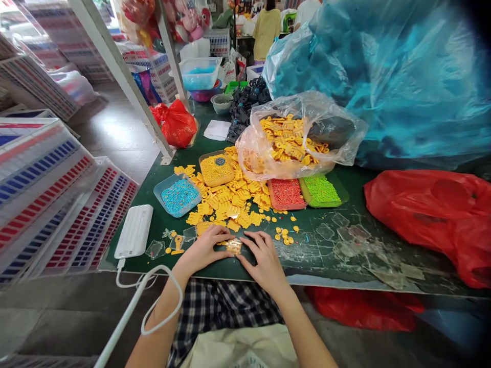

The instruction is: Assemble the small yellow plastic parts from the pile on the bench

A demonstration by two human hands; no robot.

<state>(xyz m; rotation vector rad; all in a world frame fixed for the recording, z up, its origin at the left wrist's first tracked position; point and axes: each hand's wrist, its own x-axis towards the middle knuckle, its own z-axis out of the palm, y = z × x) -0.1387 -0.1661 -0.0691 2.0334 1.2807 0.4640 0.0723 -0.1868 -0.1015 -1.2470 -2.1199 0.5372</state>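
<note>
My left hand point(205, 248) and my right hand point(263, 258) meet at the near edge of a green table point(326, 255). Between the fingertips of both hands sits a small yellow plastic piece point(233, 246), seemingly inside a clear wrapper. Just beyond lies a heap of yellow plastic parts point(230, 202). Four shallow trays of tiny beads ring the heap: blue point(179, 195), yellow point(216, 168), red point(286, 193) and green point(321, 189). A clear bag of more yellow parts point(291, 140) lies behind them.
A white power bank point(134, 231) with a cable lies at the left edge. Red plastic bags point(433, 214) sit at right, a huge blue bag point(383, 76) behind. Striped stacked trays point(49, 204) stand left of the table. A person in yellow point(266, 28) stands far back.
</note>
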